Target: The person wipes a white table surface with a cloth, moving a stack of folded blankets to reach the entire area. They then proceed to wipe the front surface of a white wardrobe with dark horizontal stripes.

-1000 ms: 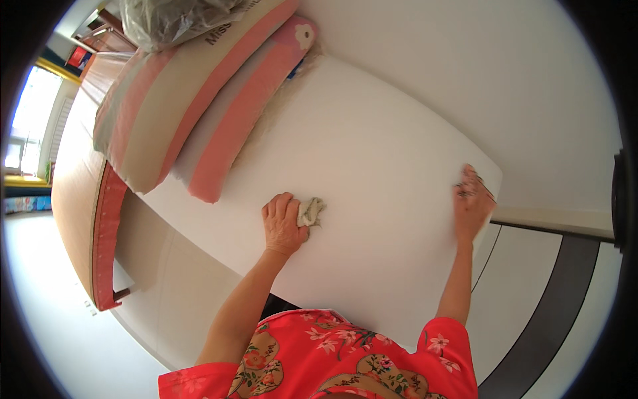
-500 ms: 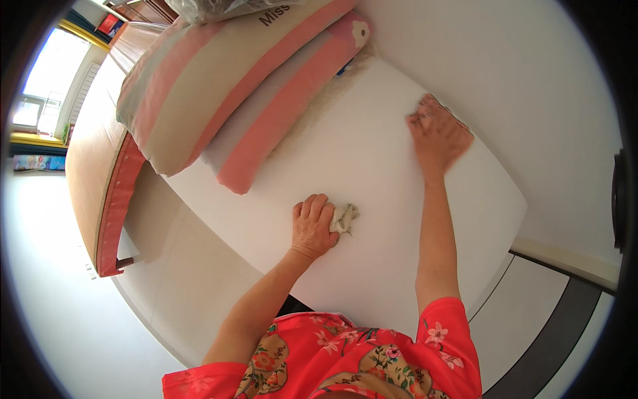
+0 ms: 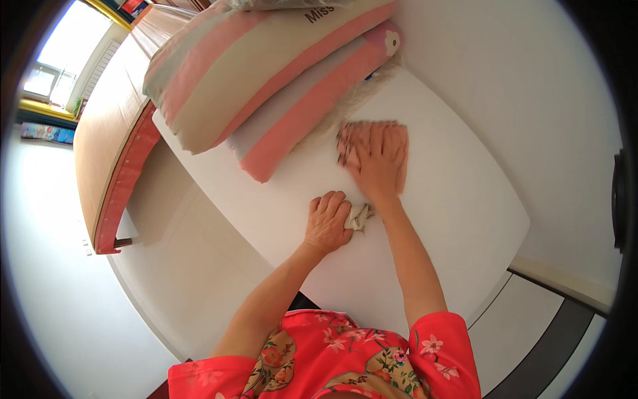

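My left hand (image 3: pixel 327 225) rests on a white tabletop (image 3: pixel 458 219), fingers curled round a crumpled off-white wad (image 3: pixel 359 217) with dark smudges. Whether the wad is cloth or paper I cannot tell. Farther up and to the right, my right hand (image 3: pixel 377 163) presses a pink cloth (image 3: pixel 397 139) against the surface. Dark marks show along the cloth's left edge, which is slightly blurred. Just left of the cloth lie two stacked cushion-like bundles, a striped upper one (image 3: pixel 229 86) and a pink and grey lower one (image 3: pixel 299 116).
A clear plastic bag (image 3: pixel 286 4) sits atop the bundles. Fluffy beige material (image 3: pixel 342 106) edges the lower one. A white wall (image 3: pixel 512 86) borders the table at right. Another table (image 3: pixel 116 126), wooden-topped with a red edge, stands at left, beyond a floor gap.
My right hand has swept the cloth leftward from the table's far right edge toward the bundles. My left hand keeps its hold on the wad; the whole view has shifted slightly.
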